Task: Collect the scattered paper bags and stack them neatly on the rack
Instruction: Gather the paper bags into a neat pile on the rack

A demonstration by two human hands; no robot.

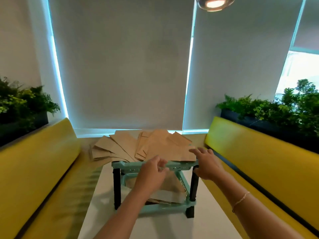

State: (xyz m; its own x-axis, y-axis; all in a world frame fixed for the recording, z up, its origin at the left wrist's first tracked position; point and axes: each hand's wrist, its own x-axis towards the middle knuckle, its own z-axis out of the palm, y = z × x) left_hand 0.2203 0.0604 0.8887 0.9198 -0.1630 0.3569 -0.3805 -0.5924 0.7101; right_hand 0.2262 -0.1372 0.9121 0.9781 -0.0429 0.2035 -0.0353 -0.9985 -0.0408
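Now, left hand [151, 171] half-curled at rack [179, 167] rim (empty), right hand [206, 163] splayed on paper bags [162, 145].

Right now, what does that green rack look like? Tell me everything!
The rack is mint-green plastic with black legs and two perforated shelves. It stands upright on the white table. Brown paper bags lie fanned messily over its top shelf, spilling past the left edge; a few more lie flat on the bottom shelf. The left hand is at its front rim, and the right hand is at the right corner.

Both hands [181, 168] reach paper bags [155, 147] atop rack [177, 167].
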